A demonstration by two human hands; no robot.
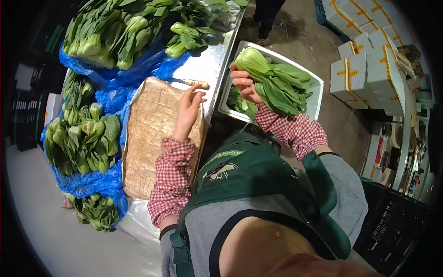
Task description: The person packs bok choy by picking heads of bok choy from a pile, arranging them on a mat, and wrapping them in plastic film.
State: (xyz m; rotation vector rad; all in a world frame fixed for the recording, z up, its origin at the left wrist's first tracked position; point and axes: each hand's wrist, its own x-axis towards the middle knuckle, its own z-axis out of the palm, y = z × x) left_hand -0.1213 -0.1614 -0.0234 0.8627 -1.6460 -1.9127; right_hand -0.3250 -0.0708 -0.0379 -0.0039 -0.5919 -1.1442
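Note:
A head of bok choy with a pale base and broad dark leaves is held in my right hand, over the white foam box. My fingers curl around its pale base end. More green leaves show inside the box below it. My left hand hovers over the brown cutting board, fingers apart and slightly bent, holding nothing. Just beyond its fingertips lies a knife with a light wooden handle; its blade points left, partly hidden by the board and blue plastic.
Bok choy heaps lie on blue plastic along the metal table, with another pile at left. Taped white foam boxes are stacked at the right. A person's legs stand at the top. A black crate sits lower right.

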